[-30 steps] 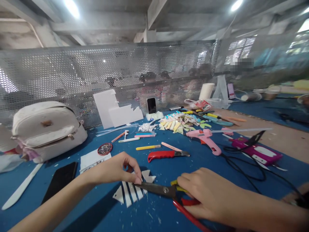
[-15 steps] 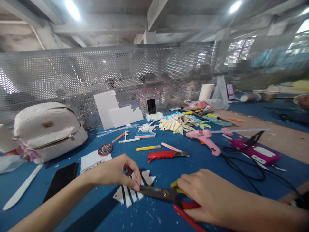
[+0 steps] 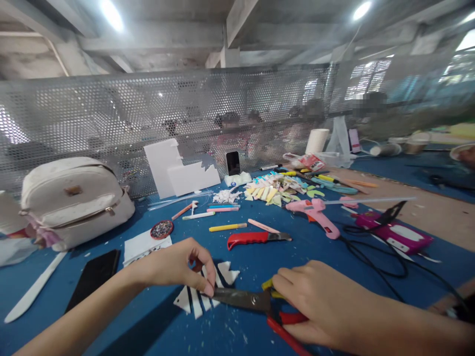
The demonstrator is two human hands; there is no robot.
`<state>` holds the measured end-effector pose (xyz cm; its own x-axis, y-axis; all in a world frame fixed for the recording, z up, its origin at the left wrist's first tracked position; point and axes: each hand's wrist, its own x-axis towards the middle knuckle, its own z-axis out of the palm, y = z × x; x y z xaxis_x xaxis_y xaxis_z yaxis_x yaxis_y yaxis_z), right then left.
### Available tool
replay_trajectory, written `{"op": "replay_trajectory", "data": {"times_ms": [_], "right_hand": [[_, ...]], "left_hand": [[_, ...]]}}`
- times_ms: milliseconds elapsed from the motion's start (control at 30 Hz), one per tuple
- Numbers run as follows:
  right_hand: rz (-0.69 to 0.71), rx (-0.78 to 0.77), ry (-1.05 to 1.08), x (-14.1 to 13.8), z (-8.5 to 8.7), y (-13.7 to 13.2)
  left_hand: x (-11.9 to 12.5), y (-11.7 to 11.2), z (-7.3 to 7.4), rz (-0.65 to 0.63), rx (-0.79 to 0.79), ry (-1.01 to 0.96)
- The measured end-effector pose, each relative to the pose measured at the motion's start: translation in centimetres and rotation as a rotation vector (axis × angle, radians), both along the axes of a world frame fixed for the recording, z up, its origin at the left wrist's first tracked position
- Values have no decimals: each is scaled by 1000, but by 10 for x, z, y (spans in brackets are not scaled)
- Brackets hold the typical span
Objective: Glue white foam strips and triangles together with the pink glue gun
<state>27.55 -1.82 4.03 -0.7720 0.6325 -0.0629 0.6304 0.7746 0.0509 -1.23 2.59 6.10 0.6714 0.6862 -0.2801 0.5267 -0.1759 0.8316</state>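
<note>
My right hand is closed around the red and yellow handles of a pair of scissors, whose dark blades point left and lie low over the blue table. My left hand pinches and presses down on white foam pieces, cut into narrow strips and triangles, right at the blade tips. More white triangles lie just behind the blades.
A red-handled utility knife, a pink glue gun with black cord, a magenta box, coloured sticks and scraps lie beyond. A black phone, a white backpack and white foam boards stand left, before a perforated metal screen.
The scissors and my right hand have slid slightly left and lower. My left fingertips have curled down a little onto the foam strips.
</note>
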Motion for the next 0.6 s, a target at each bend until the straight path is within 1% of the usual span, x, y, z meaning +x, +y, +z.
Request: {"op": "replay_trajectory", "data": {"times_ms": [167,400,600], "right_hand": [[9,28,-2,-1,0,0],[18,29,1,-1,1,1],[19,10,19,-3,2,1]], "left_hand": [[-2,1,-3,5,-3,-14],[-2,-2,1,0,7,-17],[-3,-3,0,7,25,0]]}}
